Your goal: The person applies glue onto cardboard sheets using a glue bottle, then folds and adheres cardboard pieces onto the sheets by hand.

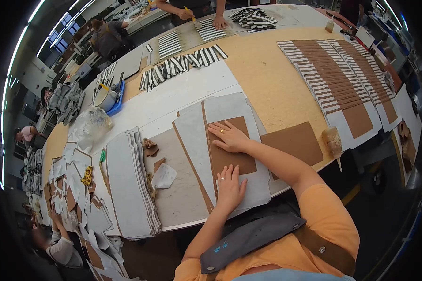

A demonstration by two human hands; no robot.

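A brown rectangular piece (241,161) lies on a larger white-grey sheet (251,189) near the table's front edge. My right hand (229,136) lies spread on the brown piece's upper part, with a ring on one finger. Lower down, my left hand (230,188) rests flat over the brown piece's lower left edge, its fingers apart. Neither hand holds anything. More white sheets with brown edges (188,136) fan out to the left beneath. Another brown rectangle (293,146) lies to the right, partly under my right forearm.
A stack of white sheets (129,187) and scraps (72,187) lie left. Striped strips (183,65) lie farther back, with a blue tray (117,100) beside them. Striped brown panels (337,84) are at right. A co-worker's hands (220,22) hold a brush across the table.
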